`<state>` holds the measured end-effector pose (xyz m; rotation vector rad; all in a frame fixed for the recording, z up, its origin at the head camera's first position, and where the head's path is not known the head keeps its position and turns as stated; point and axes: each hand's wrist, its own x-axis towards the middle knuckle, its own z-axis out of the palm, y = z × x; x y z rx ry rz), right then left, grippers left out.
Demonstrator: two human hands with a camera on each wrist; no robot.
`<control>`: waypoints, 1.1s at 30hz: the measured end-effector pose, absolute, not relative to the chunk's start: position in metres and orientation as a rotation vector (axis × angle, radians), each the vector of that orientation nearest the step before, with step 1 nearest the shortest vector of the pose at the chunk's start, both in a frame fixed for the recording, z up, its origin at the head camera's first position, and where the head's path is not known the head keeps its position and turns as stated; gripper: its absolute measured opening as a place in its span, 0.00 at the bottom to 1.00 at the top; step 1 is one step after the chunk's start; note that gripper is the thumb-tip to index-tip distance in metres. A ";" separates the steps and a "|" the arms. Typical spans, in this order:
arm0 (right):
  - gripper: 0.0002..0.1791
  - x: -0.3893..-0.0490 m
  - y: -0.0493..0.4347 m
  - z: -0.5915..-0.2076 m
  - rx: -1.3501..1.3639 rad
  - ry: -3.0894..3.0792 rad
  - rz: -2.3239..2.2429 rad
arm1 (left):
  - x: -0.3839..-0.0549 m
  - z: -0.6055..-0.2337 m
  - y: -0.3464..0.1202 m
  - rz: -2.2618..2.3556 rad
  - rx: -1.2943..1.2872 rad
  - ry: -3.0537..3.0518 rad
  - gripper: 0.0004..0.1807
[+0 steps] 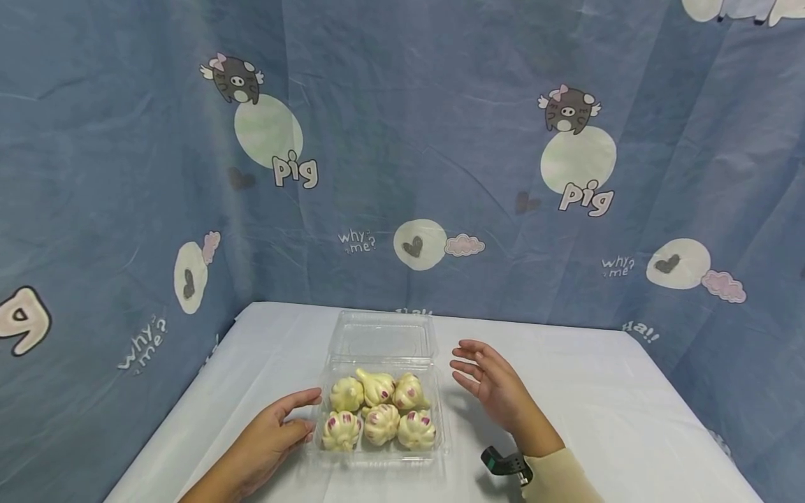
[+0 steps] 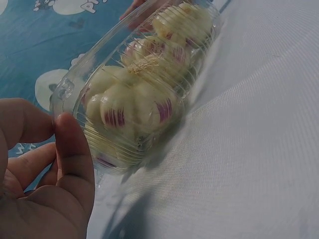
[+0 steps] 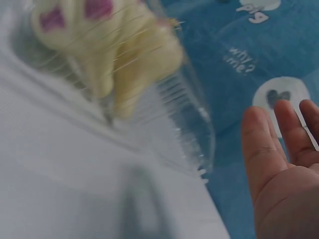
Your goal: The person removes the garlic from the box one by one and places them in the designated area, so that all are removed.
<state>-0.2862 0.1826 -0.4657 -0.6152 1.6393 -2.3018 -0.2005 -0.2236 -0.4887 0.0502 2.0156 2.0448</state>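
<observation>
A clear plastic clamshell container [image 1: 377, 457] sits on the white table with its lid [image 1: 382, 337] flipped back toward the wall. Several pale garlic bulbs [image 1: 381, 424] with purple streaks fill its base in two rows. At the container's left edge, my left hand [image 1: 267, 436] pinches the rim between thumb [image 2: 72, 144] and index finger. My right hand [image 1: 497, 391] is raised to the right of the container, apart from it, holding nothing. Its fingers [image 3: 259, 144] are spread and nearly straight in the right wrist view.
White cloth [image 1: 604, 405] covers the table. Behind and along the sides hangs a blue curtain [image 1: 390, 140] printed with cartoon pigs. A dark band [image 1: 506, 462] with a small device is on the right wrist, beside a beige sleeve [image 1: 560, 478].
</observation>
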 end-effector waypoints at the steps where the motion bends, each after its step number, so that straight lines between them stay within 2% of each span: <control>1: 0.18 -0.286 0.184 -0.463 -0.634 1.637 -2.293 | -0.201 -0.488 -0.224 2.048 0.055 2.014 0.38; 9: 0.19 -0.280 0.180 -0.443 -0.690 1.686 -2.167 | -0.201 -0.486 -0.224 2.060 0.062 2.014 0.38; 20: 0.29 -0.259 0.159 -0.423 -0.691 1.889 -1.826 | -0.201 -0.487 -0.224 2.035 0.036 2.026 0.38; 33: 0.32 -0.241 0.143 -0.422 -0.817 2.176 -1.458 | -0.200 -0.489 -0.225 2.037 0.067 2.020 0.37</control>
